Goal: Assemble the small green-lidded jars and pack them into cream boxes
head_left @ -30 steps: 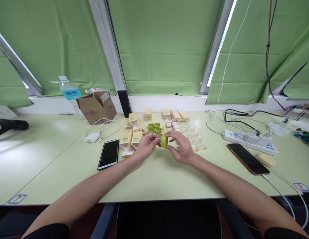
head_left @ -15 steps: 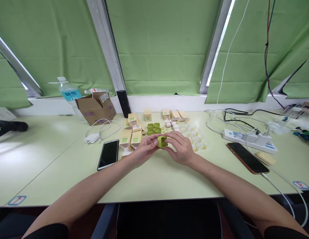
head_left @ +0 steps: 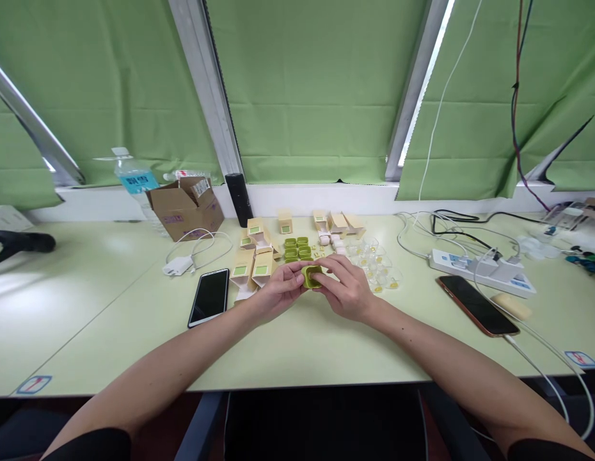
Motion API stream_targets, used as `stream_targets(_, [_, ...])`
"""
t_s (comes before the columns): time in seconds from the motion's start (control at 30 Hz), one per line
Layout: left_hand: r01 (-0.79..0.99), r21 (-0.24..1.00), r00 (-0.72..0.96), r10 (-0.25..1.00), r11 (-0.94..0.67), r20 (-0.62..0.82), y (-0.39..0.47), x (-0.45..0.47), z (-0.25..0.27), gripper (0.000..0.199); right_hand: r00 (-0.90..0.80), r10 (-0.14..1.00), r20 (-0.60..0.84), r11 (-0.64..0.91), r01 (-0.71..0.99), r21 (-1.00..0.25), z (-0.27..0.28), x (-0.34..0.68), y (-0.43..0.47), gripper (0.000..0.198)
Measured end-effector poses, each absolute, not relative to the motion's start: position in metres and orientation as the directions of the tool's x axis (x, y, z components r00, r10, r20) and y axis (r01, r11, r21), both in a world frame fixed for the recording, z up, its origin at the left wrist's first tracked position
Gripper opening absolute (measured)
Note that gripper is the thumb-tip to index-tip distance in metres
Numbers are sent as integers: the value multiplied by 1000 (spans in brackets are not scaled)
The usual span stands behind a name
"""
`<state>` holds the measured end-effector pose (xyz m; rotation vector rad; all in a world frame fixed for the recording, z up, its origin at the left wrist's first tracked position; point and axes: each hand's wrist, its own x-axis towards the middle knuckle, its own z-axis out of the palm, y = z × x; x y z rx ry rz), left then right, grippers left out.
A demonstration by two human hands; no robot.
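Over the near middle of the table, my left hand (head_left: pixel 281 289) is closed around the left side of a small green square-mouthed cup (head_left: pixel 306 276). Its opening tilts towards me. My right hand (head_left: pixel 348 289) grips the cup from the right, with one or two fingertips dipping inside the opening; whatever they touch in there is hidden. Just behind the hands stand several matching green cups (head_left: pixel 290 243) in two columns. Tiny yellowish pieces (head_left: pixel 318 249) lie beside them, next to small white-pink items (head_left: pixel 336 242). Several clear plastic cups (head_left: pixel 377 261) with yellow bits lie behind my right hand.
Small cream boxes with green windows (head_left: pixel 242 262) stand left of the cups, others (head_left: pixel 338 222) at the back. A phone (head_left: pixel 208 298) and charger (head_left: pixel 178 265) lie left. To the right are a power strip (head_left: pixel 451 260), cables and another phone (head_left: pixel 476 304).
The green cup has tilted and shifted slightly left and down. My right fingers have moved further into its opening. My left hand keeps its hold.
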<state>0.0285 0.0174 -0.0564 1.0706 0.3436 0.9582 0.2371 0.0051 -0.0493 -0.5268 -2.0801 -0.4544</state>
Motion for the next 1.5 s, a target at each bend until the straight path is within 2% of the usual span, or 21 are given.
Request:
stream_targets(0.1, [-487, 862, 567, 801, 136, 194, 19, 28, -57, 47, -492, 201, 847, 840, 531, 108, -49, 237, 5, 18])
stream_targets(0.27, [-485, 865, 567, 799, 128, 200, 20, 28, -56, 46, -506, 280, 816, 823, 564, 67, -50, 237, 5, 20])
stream_targets(0.43, [-487, 864, 559, 807, 130, 193, 20, 28, -57, 48, -507, 262, 821, 823, 562, 84, -51, 238, 8, 19])
stream_targets(0.57, [-480, 871, 549, 810, 104, 206, 18, 30, -57, 48, -472, 274, 838, 848, 530, 21, -55, 239, 10, 19])
stream_targets(0.77, [-511, 859, 447, 856, 8, 258, 18, 31, -50, 48, -424, 270, 864, 879, 476, -41, -42, 251, 14, 37])
stream_targets(0.83, [-521, 853, 381, 885, -33, 267, 21, 29, -48, 47, -382, 346, 857, 840, 532, -102, -30, 262, 18, 27])
stream_targets(0.9, [-523, 850, 315, 911, -66, 265, 24, 27, -48, 48, -367, 531, 764, 728, 659, -189, -15, 276, 22, 10])
stream_targets(0.93, [-522, 849, 283, 922, -82, 263, 26, 26, -48, 50, -359, 648, 672, 637, 739, -219, -7, 282, 24, 6])
stream_targets(1.0, [-511, 852, 226, 939, -114, 261, 29, 25, -49, 52, -348, 839, 419, 461, 863, -206, 8, 294, 24, 5])
stream_targets(1.03, [-500, 856, 199, 945, -132, 262, 31, 24, -50, 52, -351, 887, 299, 411, 896, -168, 15, 299, 23, 4])
stream_targets(1.1, [-466, 869, 154, 952, -165, 263, 32, 24, -51, 53, -379, 920, 98, 388, 916, -101, 24, 304, 18, 3])
stream_targets(1.17, [-437, 881, 132, 955, -184, 265, 32, 24, -52, 54, -416, 909, -11, 414, 908, -66, 28, 303, 11, 11])
stream_targets(1.3, [-436, 880, 149, 950, -186, 274, 31, 25, -53, 52, -442, 897, -16, 442, 896, 46, 26, 289, -4, 23])
stream_targets(1.5, [-466, 865, 174, 939, -188, 298, 33, 24, -56, 51, -420, 905, -70, 422, 866, 266, 13, 262, -14, 27])
